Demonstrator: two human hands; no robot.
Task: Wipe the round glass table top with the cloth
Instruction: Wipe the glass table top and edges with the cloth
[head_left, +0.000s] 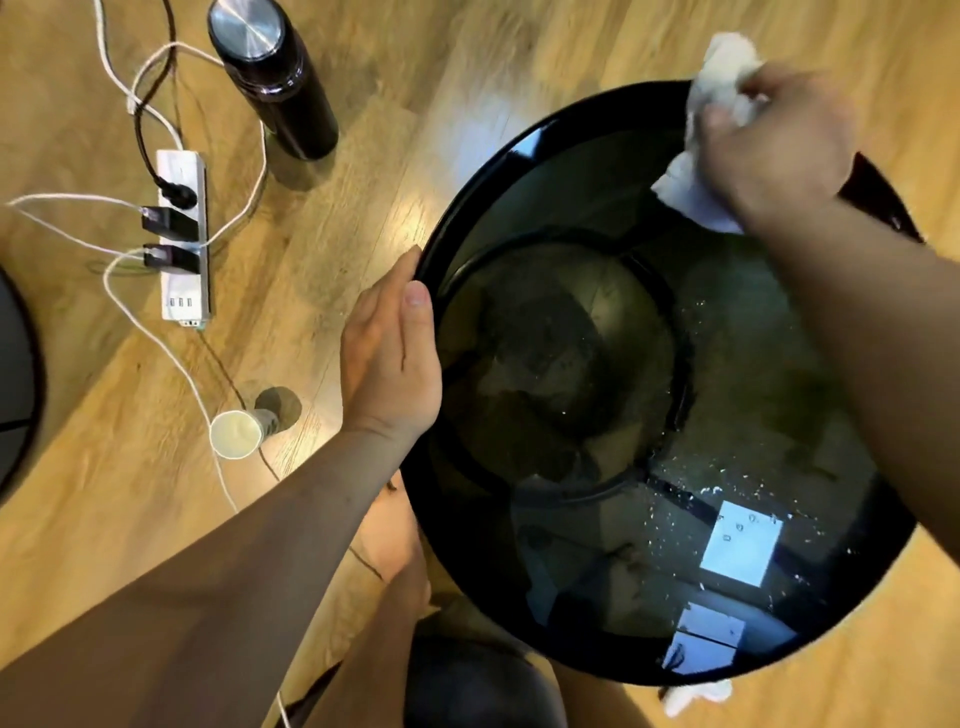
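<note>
The right hand (774, 150) clutches the bunched white cloth (691, 192) at the far rim of the round glass table top (571, 364). The left hand (389, 353) lies straight-fingered against the left rim. Specks (737, 499) lie nearer the person, so the next stroke likely pulls inward.

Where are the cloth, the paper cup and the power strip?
cloth (688, 197): head view, on its lower white fold.
paper cup (236, 434): head view, inside its open mouth.
power strip (182, 291): head view, on its bare white lower end.
</note>
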